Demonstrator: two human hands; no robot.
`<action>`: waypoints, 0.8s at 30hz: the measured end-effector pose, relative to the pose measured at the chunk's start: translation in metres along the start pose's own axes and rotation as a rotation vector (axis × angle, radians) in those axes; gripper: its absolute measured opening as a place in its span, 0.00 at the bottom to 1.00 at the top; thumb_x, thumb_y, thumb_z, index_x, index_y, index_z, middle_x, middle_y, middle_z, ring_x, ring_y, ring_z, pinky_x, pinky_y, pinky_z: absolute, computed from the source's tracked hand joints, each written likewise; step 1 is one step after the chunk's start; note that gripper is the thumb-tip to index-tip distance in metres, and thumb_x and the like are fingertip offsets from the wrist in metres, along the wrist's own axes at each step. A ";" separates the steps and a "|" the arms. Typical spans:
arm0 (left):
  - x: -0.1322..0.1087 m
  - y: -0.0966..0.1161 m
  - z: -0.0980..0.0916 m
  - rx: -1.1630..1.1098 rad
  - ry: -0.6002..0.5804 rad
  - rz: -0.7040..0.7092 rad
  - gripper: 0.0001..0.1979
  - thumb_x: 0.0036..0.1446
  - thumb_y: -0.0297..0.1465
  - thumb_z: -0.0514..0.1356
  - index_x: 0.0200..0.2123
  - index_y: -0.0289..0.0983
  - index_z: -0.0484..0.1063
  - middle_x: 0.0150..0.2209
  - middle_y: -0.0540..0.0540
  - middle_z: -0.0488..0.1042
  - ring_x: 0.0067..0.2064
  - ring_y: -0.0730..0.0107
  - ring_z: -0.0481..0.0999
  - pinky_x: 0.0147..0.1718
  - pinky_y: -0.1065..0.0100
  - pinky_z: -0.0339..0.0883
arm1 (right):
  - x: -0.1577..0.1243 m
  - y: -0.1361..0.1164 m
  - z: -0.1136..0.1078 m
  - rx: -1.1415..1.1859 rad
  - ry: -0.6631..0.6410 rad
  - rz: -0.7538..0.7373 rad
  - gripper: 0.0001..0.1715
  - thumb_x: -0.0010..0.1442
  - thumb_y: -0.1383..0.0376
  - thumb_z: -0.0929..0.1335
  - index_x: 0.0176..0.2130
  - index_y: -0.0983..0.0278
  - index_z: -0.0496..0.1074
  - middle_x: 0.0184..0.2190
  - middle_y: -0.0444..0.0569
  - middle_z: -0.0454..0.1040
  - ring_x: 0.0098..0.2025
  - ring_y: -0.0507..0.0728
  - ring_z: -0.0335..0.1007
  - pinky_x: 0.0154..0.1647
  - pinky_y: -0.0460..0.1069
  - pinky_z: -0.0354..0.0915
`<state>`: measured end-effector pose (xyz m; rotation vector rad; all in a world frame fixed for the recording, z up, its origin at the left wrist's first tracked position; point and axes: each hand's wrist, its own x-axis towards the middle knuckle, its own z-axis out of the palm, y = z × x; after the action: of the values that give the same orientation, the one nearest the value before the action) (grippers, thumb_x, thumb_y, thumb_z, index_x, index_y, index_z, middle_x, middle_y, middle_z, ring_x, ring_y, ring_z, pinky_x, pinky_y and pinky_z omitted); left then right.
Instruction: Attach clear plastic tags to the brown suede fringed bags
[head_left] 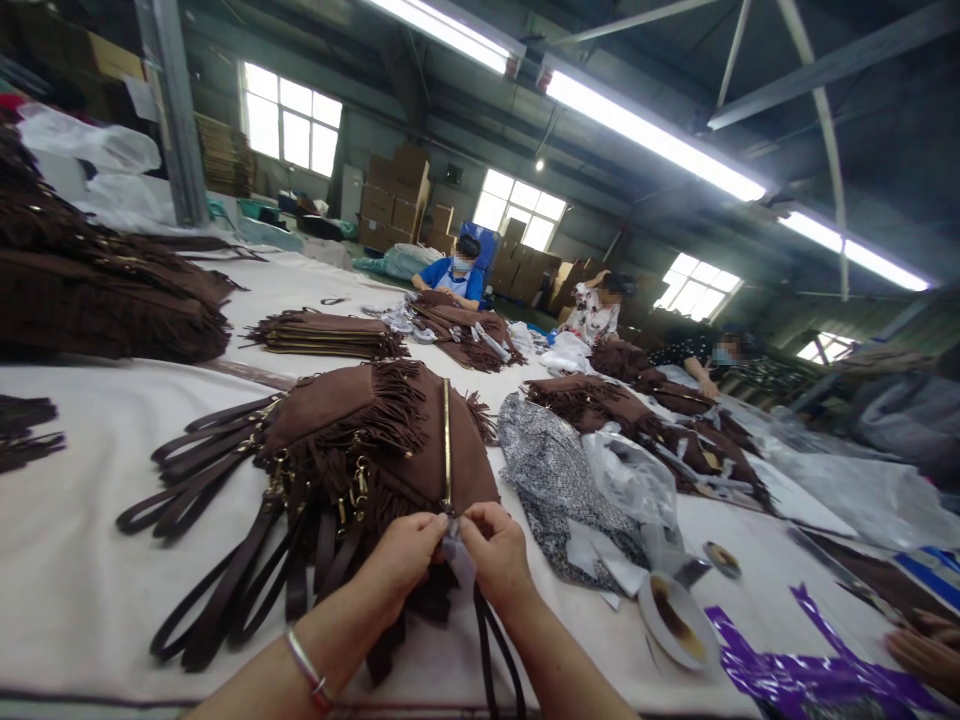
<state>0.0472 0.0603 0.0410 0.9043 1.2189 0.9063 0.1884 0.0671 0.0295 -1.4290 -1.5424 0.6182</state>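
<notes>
A brown fringed bag lies before me with its gold zipper running toward my hands. At the zipper's near end, my left hand and my right hand are side by side, fingertips pinched on a small piece of clear plastic. The zipper pull is mostly hidden by the fingers. More brown fringed bags are stacked just left of it, their dark wrist straps fanned toward me. A thin dark strap hangs below my right hand.
Right of the bag are a grey knitted cloth, crumpled clear plastic, a tape roll and a purple plastic bag. A large bag pile stands left. Co-workers sit across the table; another person's hand shows at right.
</notes>
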 end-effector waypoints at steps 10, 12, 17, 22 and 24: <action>-0.014 0.001 -0.005 -0.320 -0.109 -0.257 0.32 0.37 0.58 0.64 0.35 0.35 0.71 0.29 0.45 0.75 0.33 0.63 0.75 0.28 0.68 0.63 | 0.019 -0.013 0.021 -0.123 0.008 -0.016 0.07 0.51 0.64 0.67 0.26 0.64 0.75 0.26 0.46 0.73 0.29 0.54 0.68 0.33 0.47 0.63; -0.014 -0.002 -0.004 -0.370 -0.102 -0.258 0.31 0.36 0.56 0.65 0.34 0.36 0.70 0.27 0.46 0.74 0.33 0.63 0.75 0.28 0.68 0.65 | 0.019 -0.012 0.022 -0.152 -0.008 -0.033 0.07 0.50 0.65 0.67 0.25 0.63 0.74 0.26 0.46 0.73 0.30 0.54 0.68 0.34 0.48 0.63; -0.011 -0.011 -0.002 -0.175 -0.053 -0.115 0.22 0.39 0.45 0.67 0.32 0.36 0.68 0.25 0.49 0.71 0.28 0.68 0.72 0.26 0.69 0.64 | 0.026 -0.005 0.018 -0.079 -0.097 0.044 0.08 0.50 0.64 0.68 0.24 0.64 0.74 0.24 0.46 0.73 0.29 0.54 0.68 0.33 0.47 0.62; -0.007 -0.011 -0.004 0.242 0.144 0.158 0.04 0.46 0.28 0.57 0.29 0.37 0.69 0.24 0.50 0.71 0.29 0.68 0.70 0.27 0.71 0.60 | 0.036 -0.002 0.016 -0.074 -0.104 0.040 0.08 0.47 0.65 0.67 0.21 0.64 0.72 0.20 0.43 0.70 0.26 0.52 0.65 0.28 0.45 0.59; -0.007 -0.010 -0.005 0.344 0.197 0.254 0.05 0.46 0.25 0.54 0.27 0.37 0.69 0.26 0.49 0.72 0.31 0.66 0.70 0.29 0.70 0.60 | 0.040 -0.002 0.018 -0.066 -0.107 0.068 0.08 0.46 0.65 0.67 0.19 0.65 0.71 0.18 0.42 0.68 0.25 0.52 0.63 0.27 0.44 0.58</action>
<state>0.0422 0.0505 0.0336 1.2897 1.4813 1.0222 0.1761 0.1085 0.0339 -1.5248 -1.6153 0.6999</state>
